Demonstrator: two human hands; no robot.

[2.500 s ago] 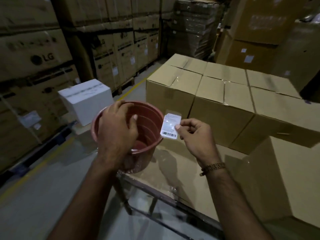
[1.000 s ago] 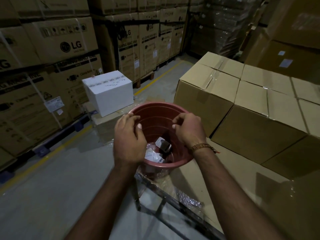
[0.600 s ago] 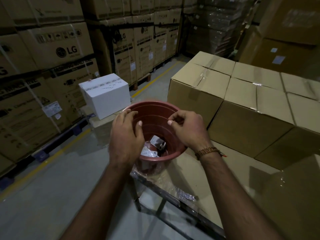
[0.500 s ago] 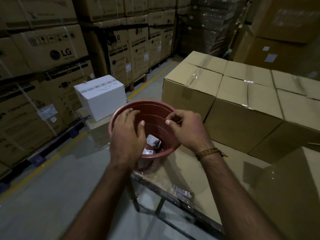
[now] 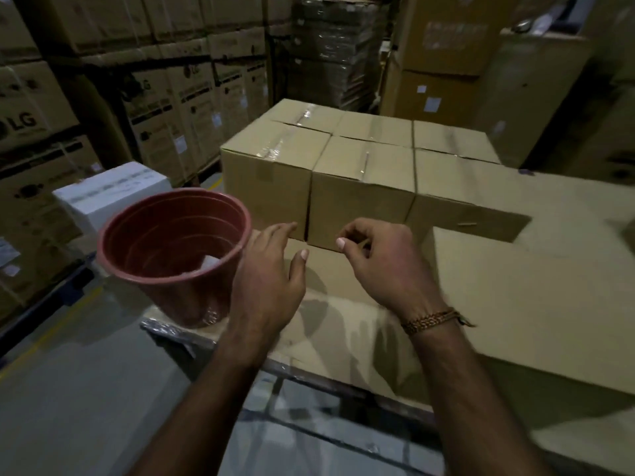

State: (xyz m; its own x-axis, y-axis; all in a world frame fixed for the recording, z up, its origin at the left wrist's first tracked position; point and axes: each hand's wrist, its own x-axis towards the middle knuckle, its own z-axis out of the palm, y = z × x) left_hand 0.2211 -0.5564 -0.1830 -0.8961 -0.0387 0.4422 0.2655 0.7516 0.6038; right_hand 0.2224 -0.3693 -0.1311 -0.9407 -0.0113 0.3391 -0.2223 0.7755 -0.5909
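Bucket just beside the left hand — seemingly not touching.

Head camera faces forward-down, close over left hand and right hand.

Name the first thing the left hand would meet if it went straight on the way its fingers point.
Probably the front wall of the taped cardboard carton just ahead of the left hand; the red bucket stands aside, out of that line. Depth is unclear.
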